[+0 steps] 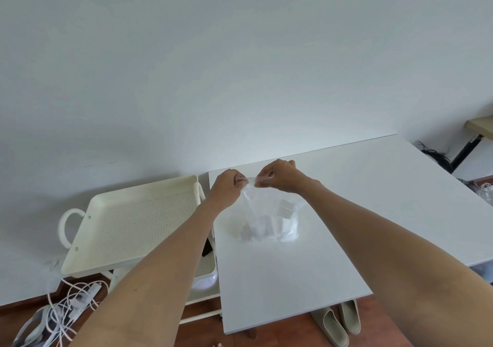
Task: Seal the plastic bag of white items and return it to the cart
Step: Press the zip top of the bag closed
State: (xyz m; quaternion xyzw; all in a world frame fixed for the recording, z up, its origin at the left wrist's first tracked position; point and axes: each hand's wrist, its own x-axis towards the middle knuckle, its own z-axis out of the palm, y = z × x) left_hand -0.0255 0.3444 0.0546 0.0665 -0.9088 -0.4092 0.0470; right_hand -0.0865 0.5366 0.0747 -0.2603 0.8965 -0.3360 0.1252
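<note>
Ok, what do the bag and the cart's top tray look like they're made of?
The bag looks like thin clear plastic film: the white items inside show through it and it creases softly where the left hand and right hand pinch its top edge. The top tray appears to be cream-painted sheet metal with a matte finish and a perforated floor, though moulded plastic can't be ruled out.

Soft, even daylight fills the scene; the smooth white tabletop shows only faint shadows, no glare. Wide-angle distortion bends its edges, and detail is slightly soft.
</note>
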